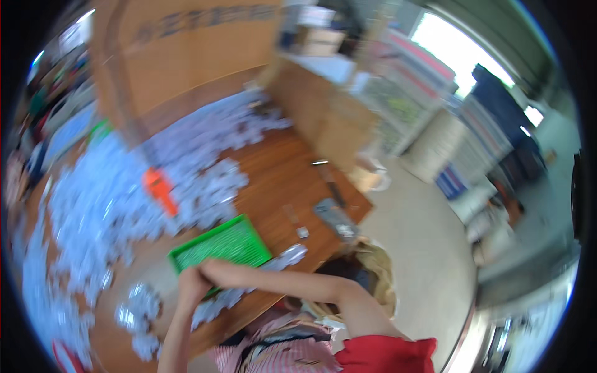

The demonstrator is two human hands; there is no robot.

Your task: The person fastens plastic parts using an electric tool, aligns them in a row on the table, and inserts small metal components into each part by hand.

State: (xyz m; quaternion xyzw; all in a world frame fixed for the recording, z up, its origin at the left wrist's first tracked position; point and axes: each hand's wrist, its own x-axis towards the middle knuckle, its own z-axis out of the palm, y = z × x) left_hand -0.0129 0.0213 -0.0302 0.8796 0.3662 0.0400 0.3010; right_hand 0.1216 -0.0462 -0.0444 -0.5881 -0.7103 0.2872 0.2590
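My left hand (pixel 191 283) and my right hand (pixel 213 268) meet over the near left side of a green tray (pixel 254 236). Both look closed, with the fingers curled together. Whatever lies between them is hidden and blurred. A layer of small, clear or whitish pieces (pixel 217 245) covers the tray's bottom. Just beyond the tray an orange-handled tool (pixel 160 191) rests on a wide spread of crumpled whitish, shiny pieces (pixel 93 199), its exact kind blurred. More such pieces (pixel 144 301) sit left of my hands.
A tall cardboard sheet or box (pixel 193 56) stands at the back of the wooden table (pixel 273 180). Toward the right edge lie a grey flat object (pixel 336 219) and a dark-handled tool (pixel 329 180). A tan sack (pixel 379 273) is below that edge. Stacked crates (pixel 407 81) stand farther right.
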